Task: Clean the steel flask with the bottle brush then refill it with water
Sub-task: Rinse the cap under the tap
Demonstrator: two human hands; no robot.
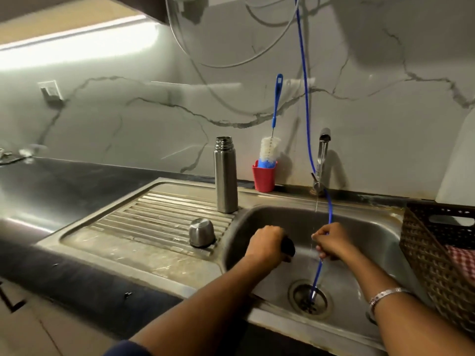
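Observation:
The steel flask [226,176] stands upright and uncapped on the drainboard beside the sink basin [365,227]. Its steel cup lid [202,233] sits upside down on the ribbed drainboard in front of it. The bottle brush [273,124], blue-handled with white bristles, stands in a red cup [263,179] against the wall. My left hand [267,244] grips a small black object [288,247] over the basin. My right hand [331,241] is curled under a thin stream from the tap [322,155], touching the blue hose [305,98]; whether it holds anything is unclear.
The blue hose runs down from above into the drain [309,299]. A brown woven basket [442,253] with a red checked cloth stands at the sink's right edge. Dark countertop [64,181] stretches left of the drainboard. White cables hang on the marble wall.

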